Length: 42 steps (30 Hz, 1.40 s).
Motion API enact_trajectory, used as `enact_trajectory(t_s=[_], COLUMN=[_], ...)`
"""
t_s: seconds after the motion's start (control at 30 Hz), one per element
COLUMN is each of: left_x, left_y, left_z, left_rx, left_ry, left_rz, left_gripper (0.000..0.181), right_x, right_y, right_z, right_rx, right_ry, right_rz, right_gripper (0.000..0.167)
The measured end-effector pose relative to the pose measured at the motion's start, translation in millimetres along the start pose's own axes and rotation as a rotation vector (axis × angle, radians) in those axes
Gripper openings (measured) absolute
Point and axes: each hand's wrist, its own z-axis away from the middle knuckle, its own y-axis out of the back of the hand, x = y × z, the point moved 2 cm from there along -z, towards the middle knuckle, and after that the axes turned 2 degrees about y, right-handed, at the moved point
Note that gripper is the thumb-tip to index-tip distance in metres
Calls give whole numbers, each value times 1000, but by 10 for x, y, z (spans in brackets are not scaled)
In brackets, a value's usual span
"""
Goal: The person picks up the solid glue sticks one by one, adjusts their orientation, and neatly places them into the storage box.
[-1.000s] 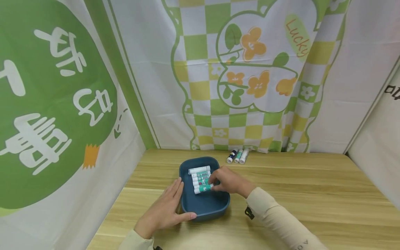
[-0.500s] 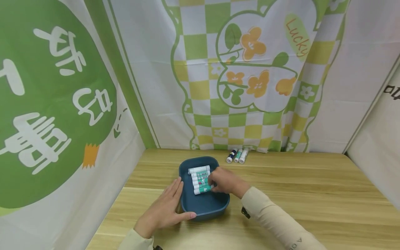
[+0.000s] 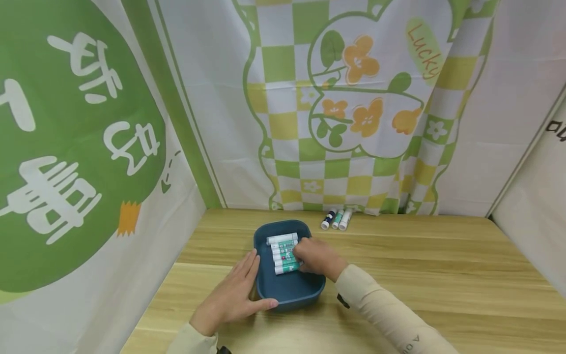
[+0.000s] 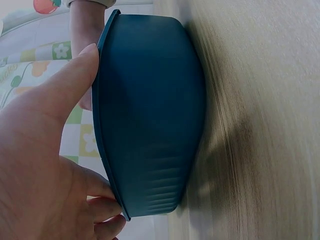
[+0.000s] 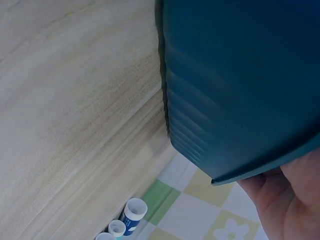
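Observation:
In the head view, several white and green tubes [image 3: 283,269] lie side by side in a blue bin [image 3: 289,291]. The left hand [image 3: 232,297] rests on the bin's left side with fairly straight fingers, its thumb on the near rim; the left wrist view shows this hand [image 4: 45,145] against the bin [image 4: 150,110]. Reaching over the right rim, the right hand [image 3: 319,258] has its fingers curled down at the tubes' right ends. Its fingertips are hidden, so a grip cannot be confirmed. Behind the bin's wall [image 5: 240,90], the right wrist view shows part of that hand [image 5: 292,200].
Three more tubes, one dark blue [image 3: 327,220], one green and white [image 3: 338,219] and one white [image 3: 345,220], lie at the back of the wooden table [image 3: 420,260], right of the bin. Patterned cloth [image 3: 292,128] hangs behind the table.
The right hand's fingers have drawn closer together over the tubes' ends, and its wrist and sleeve have shifted left. The left hand has kept its place on the bin.

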Motion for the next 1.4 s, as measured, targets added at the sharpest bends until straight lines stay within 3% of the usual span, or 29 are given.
enact_trajectory(t_s=[0.33,0.6,0.77,0.93,1.17,1.33,1.4], left_x=[17,13,10,12,16,11,9], left_y=[21,6,6,10,9,0,-2], left_z=[9,6,2,1,-10,-7,-7], left_rx=[-8,-11,-6,-12,-1,9,7], left_ry=[2,4,3,6,-3,-10,-8], left_rz=[7,4,5,-2,5,3,-1], left_gripper=[117,118,117,118,119,120,120], right_x=[-29,-13,30,128,358,588,696], right_y=[-7,21,149,278,377,317,260], right_z=[-11,10,45,112,229,316,352], right_rx=[3,18,65,171,309,368,384], right_ry=[-27,21,70,86,-57,-141,-165], right_rz=[33,-45,-116,-182,-265,-251,-258], right_gripper=[13,14,17,16,18,18,33])
